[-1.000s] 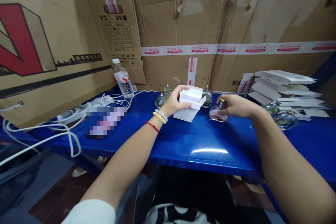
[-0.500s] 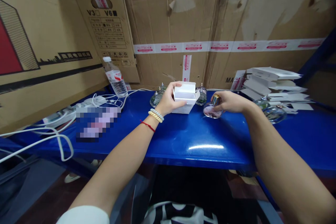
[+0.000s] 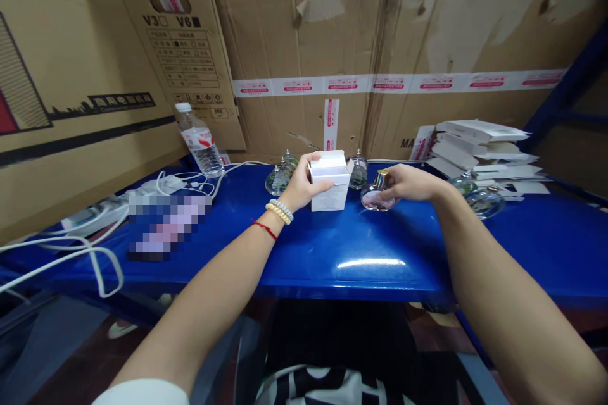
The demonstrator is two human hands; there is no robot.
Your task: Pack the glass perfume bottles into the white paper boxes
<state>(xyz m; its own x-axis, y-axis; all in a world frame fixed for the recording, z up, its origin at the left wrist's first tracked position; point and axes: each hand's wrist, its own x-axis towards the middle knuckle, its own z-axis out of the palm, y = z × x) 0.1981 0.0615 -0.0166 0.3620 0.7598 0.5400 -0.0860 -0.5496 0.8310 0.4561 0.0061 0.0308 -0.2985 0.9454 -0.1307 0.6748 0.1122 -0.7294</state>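
My left hand [image 3: 304, 185] grips a small white carton [image 3: 329, 195] from its left side, thumb across the front. The carton stands upright on the blue table, its top flaps folded back. To the right, my right hand [image 3: 403, 183] holds a round glass perfume bottle [image 3: 377, 197] with a gold cap and pinkish tint, low over the tabletop. Whether the bottle touches the table I cannot tell. Behind the carton is another glass bottle [image 3: 357, 171] without a cap. More uncapped bottles [image 3: 276, 181] stand left of my left hand.
A stack of flattened white cartons [image 3: 484, 152] lies at the right, with glass bottles [image 3: 485, 202] before it. A water bottle [image 3: 202, 142], white cables [image 3: 102, 259] and a power strip [image 3: 90, 212] are at the left. Large cardboard boxes [image 3: 285, 25] wall off the back of the blue table [image 3: 304, 266].
The white carton has been tilted back upright, its front now facing me. The perfume bottle stays in my right hand, beside the carton. The whole view has shifted slightly.
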